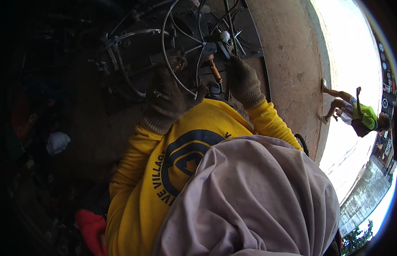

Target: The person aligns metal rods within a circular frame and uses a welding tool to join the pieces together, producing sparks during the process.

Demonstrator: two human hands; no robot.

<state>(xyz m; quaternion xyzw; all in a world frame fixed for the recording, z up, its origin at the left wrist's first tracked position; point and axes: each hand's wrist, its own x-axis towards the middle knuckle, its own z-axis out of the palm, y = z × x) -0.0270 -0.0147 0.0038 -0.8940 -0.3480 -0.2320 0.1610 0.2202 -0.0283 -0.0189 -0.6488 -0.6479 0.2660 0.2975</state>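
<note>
My left hand (166,96), in a dark knitted work glove, is closed on the lower end of a frame of bent metal rods (163,40). Its thumb lies against the rod near my chest. In my right hand (245,81), also gloved, is what looks like a hammer (224,49). Its metal handle rises from my fist to a dark head with a bright, pale end, close to the rods. Between my hands lies a tool with an orange-brown handle (215,71). Shadow hides the fingers of my left hand in part.
A dark metal worktop (254,45) lies beneath the frame, with several thin rods (239,36) on it. Brown ground (288,55) runs along the right. Farther right, a person in a bright green top (367,115) is outside in sunlight. A white bundle (57,143) sits at left.
</note>
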